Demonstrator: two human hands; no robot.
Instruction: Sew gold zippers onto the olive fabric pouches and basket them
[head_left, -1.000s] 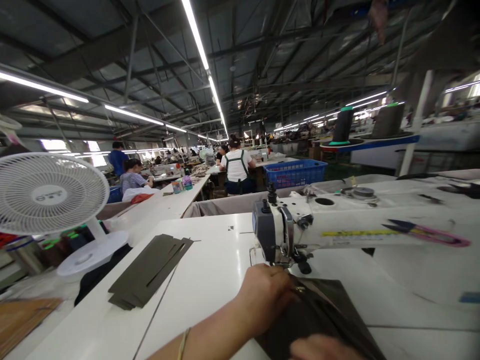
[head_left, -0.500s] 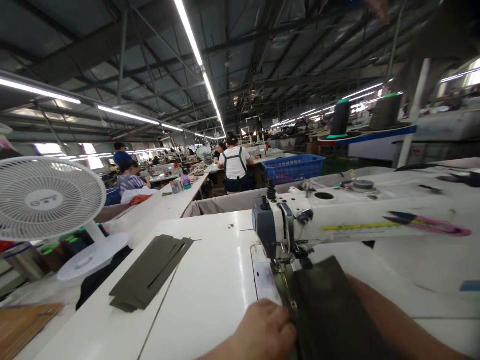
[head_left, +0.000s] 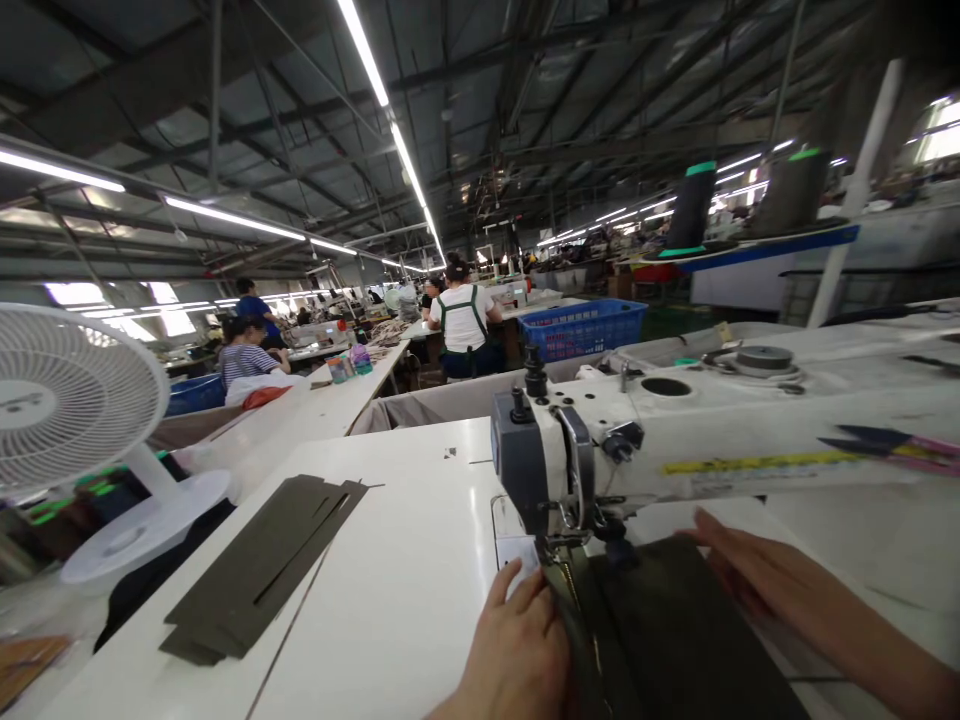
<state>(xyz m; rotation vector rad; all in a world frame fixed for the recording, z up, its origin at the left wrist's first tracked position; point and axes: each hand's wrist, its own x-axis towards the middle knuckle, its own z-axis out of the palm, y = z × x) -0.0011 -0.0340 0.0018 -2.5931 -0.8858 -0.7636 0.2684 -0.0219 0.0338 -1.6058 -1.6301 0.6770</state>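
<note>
An olive-dark fabric piece (head_left: 675, 630) with a metal zipper (head_left: 581, 610) along its left part lies under the presser foot of a white sewing machine (head_left: 551, 455). My left hand (head_left: 521, 640) rests at the fabric's left edge, close to the needle plate, fingers stretched forward and slightly apart; its thumb is hidden. On the fabric's right side, my right hand (head_left: 750, 575) lies alongside the edge with fingers extended, partly behind the cloth. A stack of olive cut pieces (head_left: 262, 560) with slits lies on the white table (head_left: 397, 580) to the left.
A white fan (head_left: 142, 510) stands at the left. Pink-handled snips (head_left: 907, 447) lie on the machine arm by a yellow tape measure (head_left: 757, 463). Thread cones (head_left: 690, 208) stand on a blue-edged shelf. A blue basket (head_left: 585, 330) and seated co-workers (head_left: 465, 320) are ahead.
My left hand has gone from curled to fingers stretched towards the needle plate. My right hand, previously hidden behind the fabric, now shows at its right edge. The view has shifted slightly.
</note>
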